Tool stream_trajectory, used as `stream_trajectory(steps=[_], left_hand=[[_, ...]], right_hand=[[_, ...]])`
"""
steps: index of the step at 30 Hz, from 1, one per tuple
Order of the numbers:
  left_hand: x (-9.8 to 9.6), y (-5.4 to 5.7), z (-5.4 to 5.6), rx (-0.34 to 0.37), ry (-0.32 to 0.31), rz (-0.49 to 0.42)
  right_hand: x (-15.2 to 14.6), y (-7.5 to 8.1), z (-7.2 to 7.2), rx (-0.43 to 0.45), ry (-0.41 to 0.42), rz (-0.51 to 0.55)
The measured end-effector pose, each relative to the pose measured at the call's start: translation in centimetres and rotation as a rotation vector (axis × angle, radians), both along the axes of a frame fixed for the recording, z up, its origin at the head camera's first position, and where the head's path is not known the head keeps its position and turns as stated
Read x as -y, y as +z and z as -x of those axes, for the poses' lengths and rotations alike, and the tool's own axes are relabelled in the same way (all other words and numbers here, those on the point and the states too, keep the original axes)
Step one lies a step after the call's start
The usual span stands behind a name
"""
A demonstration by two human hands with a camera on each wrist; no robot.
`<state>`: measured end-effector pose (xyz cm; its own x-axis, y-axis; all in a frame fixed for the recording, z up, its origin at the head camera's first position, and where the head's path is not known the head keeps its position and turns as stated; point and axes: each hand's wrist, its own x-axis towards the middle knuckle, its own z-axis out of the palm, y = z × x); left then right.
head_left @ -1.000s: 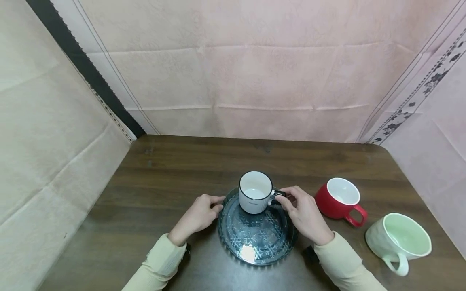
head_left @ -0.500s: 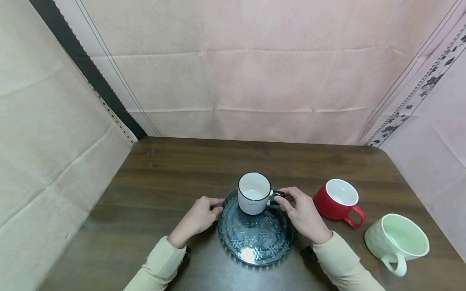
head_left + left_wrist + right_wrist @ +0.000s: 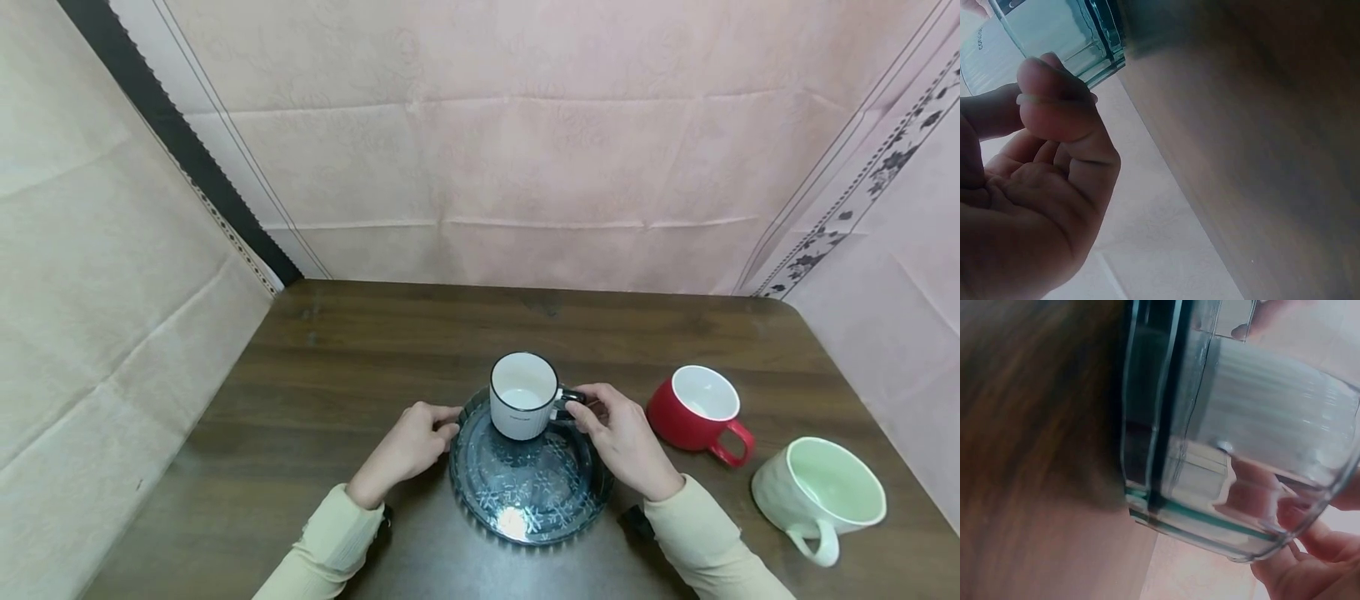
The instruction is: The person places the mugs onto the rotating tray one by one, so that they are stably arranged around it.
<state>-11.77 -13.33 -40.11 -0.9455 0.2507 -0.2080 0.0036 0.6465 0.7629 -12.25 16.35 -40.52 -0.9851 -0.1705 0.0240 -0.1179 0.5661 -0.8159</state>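
A white enamel mug [image 3: 517,417] with a black rim and black handle stands upright towards the back of a round bluish glass dish [image 3: 525,492] with a patterned bottom and scalloped rim. My right hand [image 3: 630,442] pinches the mug's handle from the right. At the dish's left edge, my left hand [image 3: 408,446] holds the rim between thumb and forefinger. In the left wrist view, the curled fingers of the left hand [image 3: 1041,181] meet the glass wall. The right wrist view shows the mug and the right hand [image 3: 1319,569] partly through the clear glass.
A red mug [image 3: 682,421] with a white inside stands right of my right hand. Farther right and nearer is a larger pale green mug [image 3: 783,492]. The brown wooden table [image 3: 322,367] ends at hanging pale cloth [image 3: 525,183] behind and at the sides.
The mug has shifted very slightly to the left, with the right hand on its handle. The left hand stays at the dish's rim.
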Motion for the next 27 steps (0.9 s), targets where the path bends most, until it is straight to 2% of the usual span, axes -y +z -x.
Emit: stream_trajectory(steps=[12, 27], left_hand=[[-0.11, 0.14, 0.13, 0.003, 0.005, 0.003], [-0.1, 0.08, 0.05, 0.001, 0.006, 0.002]], right_hand=[[0.11, -0.03, 0.11, 0.014, 0.02, 0.036], [0.42, -0.25, 0.02, 0.005, 0.038, 0.017]])
